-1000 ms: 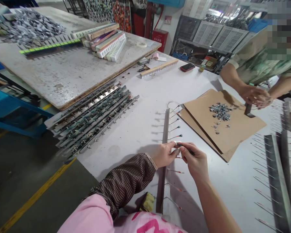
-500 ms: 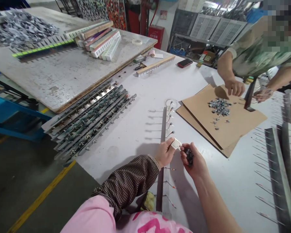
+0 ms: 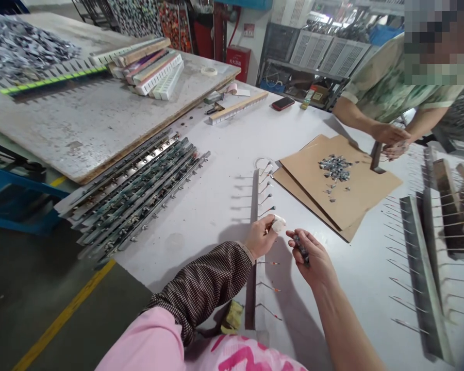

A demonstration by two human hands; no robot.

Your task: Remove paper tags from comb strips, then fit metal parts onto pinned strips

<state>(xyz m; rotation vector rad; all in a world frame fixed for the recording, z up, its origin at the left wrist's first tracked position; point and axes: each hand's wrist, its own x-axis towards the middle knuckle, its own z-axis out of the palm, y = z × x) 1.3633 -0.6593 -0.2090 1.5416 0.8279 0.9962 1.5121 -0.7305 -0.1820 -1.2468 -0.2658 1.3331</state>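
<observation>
My left hand, in a checked sleeve, is closed over the middle of a grey metal bar. Its thumb and forefinger pinch a small white piece, whose kind I cannot make out. Thin wires stick out from the bar's right side; the far ones carry dark grey tips, the near ones show orange-red ends. Just right of it, my right hand is curled around several small dark grey parts. Its thumb and fingertips come close to the white piece, apart from it.
Cardboard sheets bear a pile of small grey parts. Across the table, a co-worker's hands meet near a dark bracket. More wired bars lie right; stacked bars lie left. A phone rests at the back.
The view has shifted slightly, moving the scene left. The white piece has turned in my left hand, and my right fingers have closed more. The co-worker's hands have come together, off the cardboard.
</observation>
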